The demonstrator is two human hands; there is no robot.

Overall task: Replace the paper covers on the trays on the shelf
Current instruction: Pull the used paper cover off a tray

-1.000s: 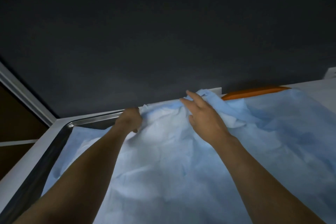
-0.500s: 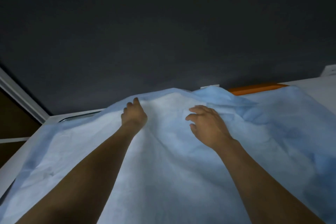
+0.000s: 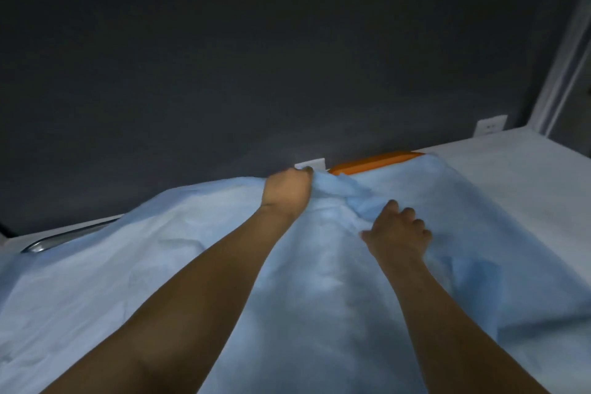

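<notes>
**Both hands on the blue cover at the back of the shelf**

A pale blue paper cover [image 3: 160,265] lies spread across most of the white shelf [image 3: 518,182], creased and rumpled, reaching from the near edge of the view to the dark wall [image 3: 287,57] behind. At the far left the rim of a metal tray [image 3: 60,238] shows from under the cover; the rest of that tray is hidden beneath it.

The left hand [image 3: 286,192] is at the cover's far edge, right by the wall, closed in a fist around a bunch of the paper — a twisted fold runs out of the fist toward the right. The right hand [image 3: 398,232] sits nearer and to the right, apart from the left, knuckles up and fingers curled down onto the cover beside that fold; whether it actually grips paper cannot be told.

Just past the left hand an orange edge [image 3: 377,159] shows from under the cover against the wall. A white wall plate [image 3: 491,128] is further right, near a white post [image 3: 563,57].
</notes>
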